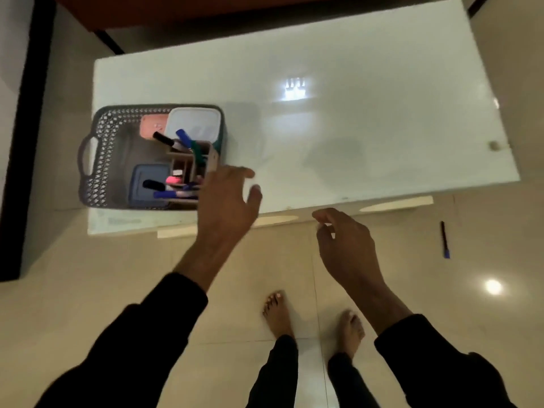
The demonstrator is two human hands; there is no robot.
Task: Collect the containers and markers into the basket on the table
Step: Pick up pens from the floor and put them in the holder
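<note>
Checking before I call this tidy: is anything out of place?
Yes. One marker lies on the floor to the right, off the table, not in the basket. Neither hand holds it.

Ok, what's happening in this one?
A person is tidying containers and markers into a grey basket on a white table. The basket already holds lidded containers and a divided holder with markers. The left hand is open beside the basket's near corner; the right hand is empty over the table's edge. One marker lies on the floor to the right.
</note>
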